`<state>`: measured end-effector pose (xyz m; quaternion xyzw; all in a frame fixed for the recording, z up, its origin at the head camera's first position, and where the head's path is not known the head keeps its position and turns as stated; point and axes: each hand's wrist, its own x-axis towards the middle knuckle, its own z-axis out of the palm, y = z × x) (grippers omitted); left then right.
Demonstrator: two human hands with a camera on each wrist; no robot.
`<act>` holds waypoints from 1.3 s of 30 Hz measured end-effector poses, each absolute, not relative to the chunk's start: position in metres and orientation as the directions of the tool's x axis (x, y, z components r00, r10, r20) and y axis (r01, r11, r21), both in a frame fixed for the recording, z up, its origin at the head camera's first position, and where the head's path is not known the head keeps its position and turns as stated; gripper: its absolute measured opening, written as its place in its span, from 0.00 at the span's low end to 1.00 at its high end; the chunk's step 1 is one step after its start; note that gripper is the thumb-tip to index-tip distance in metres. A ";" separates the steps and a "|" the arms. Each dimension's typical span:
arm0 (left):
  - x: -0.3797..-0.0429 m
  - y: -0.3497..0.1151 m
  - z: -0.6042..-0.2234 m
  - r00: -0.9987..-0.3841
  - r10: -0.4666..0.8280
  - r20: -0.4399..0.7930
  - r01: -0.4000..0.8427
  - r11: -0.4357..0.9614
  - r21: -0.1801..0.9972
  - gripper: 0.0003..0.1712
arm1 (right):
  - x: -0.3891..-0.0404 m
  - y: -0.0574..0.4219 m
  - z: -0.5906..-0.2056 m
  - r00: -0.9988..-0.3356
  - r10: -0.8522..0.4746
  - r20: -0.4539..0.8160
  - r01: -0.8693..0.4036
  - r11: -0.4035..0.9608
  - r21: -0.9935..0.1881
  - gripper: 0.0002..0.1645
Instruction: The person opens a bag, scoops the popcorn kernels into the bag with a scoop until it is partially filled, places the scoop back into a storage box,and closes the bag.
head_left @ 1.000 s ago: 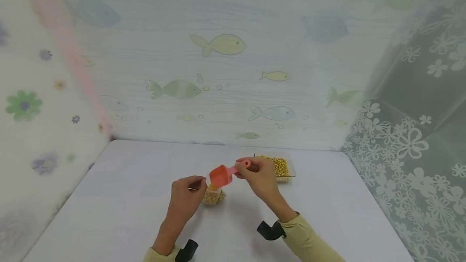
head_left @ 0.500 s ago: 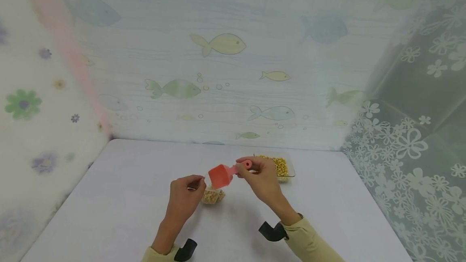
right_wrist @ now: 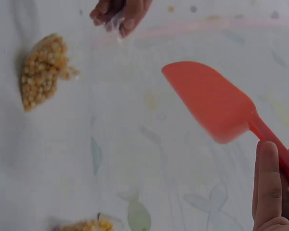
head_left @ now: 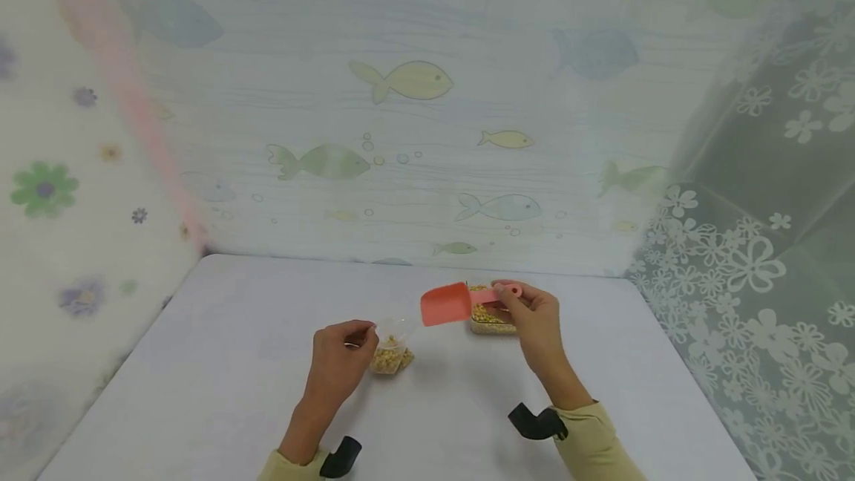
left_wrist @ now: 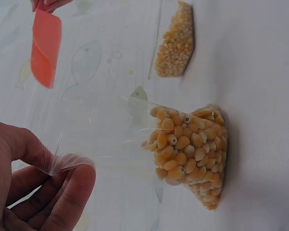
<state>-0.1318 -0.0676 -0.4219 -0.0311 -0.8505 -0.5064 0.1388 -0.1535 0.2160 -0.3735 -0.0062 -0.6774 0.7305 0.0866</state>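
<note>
A clear plastic bag (left_wrist: 197, 154) with corn kernels at its bottom stands on the table. My left hand (head_left: 343, 362) pinches the bag's upper edge between thumb and finger, as the left wrist view shows up close. My right hand (head_left: 536, 325) holds a red scoop (head_left: 446, 304) by its handle, in the air to the right of the bag. No kernels show in the scoop's visible part. Behind the scoop and partly hidden by it and by my right hand is a clear container (head_left: 493, 329) of corn kernels (left_wrist: 176, 45).
A white table (head_left: 234, 362) lies under everything. A fish-print sheet (head_left: 414, 132) rises behind its back edge, with flower-print sheets at both sides. A black wrist mount (head_left: 537, 421) sits at my right sleeve and another black mount (head_left: 342, 457) at my left.
The scoop in my right hand has moved from over the bag's mouth to the right, towards the container. Some yellow kernels at the scoop's lip are gone. My left hand stays on the bag.
</note>
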 end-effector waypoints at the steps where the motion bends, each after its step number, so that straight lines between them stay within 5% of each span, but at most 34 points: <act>1: -0.132 -0.068 -0.422 -0.959 -0.085 0.270 0.197 0.488 0.851 0.07 | -0.154 0.223 -0.376 -0.983 0.161 0.089 -0.102 -0.069 -0.992 0.18; 19: -0.131 -0.068 -0.425 -0.959 -0.089 0.268 0.195 0.477 0.857 0.06 | -0.178 0.320 -0.435 -0.868 0.482 0.118 -0.040 0.168 -0.985 0.20; 39: -0.131 -0.070 -0.424 -0.960 -0.087 0.265 0.190 0.493 0.849 0.07 | -0.195 0.320 -0.455 -0.925 0.378 -0.043 0.100 0.133 -0.986 0.21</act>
